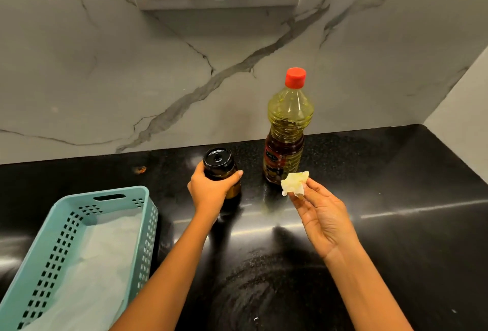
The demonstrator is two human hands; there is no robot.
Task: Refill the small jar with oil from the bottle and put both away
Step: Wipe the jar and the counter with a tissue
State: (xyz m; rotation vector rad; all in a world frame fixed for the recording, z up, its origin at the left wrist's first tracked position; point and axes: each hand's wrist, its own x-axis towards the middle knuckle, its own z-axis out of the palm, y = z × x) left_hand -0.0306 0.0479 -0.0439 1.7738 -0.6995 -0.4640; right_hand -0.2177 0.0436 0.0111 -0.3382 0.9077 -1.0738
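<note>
The left hand (211, 188) is extended forward, fingers and thumb wrapped around the jar (220, 169), which stands upright with its black lid on, on the black counter (396, 198) near the wall. The right hand (320, 214), palm up, pinches a crumpled tissue (293, 182) between its fingertips, just in front of the bottle (287, 129). The bottle stands upright, red cap (295, 77) on, partly filled with yellow oil, beside the jar; the teal basket (79, 238) at left holds a white paper liner.
</note>
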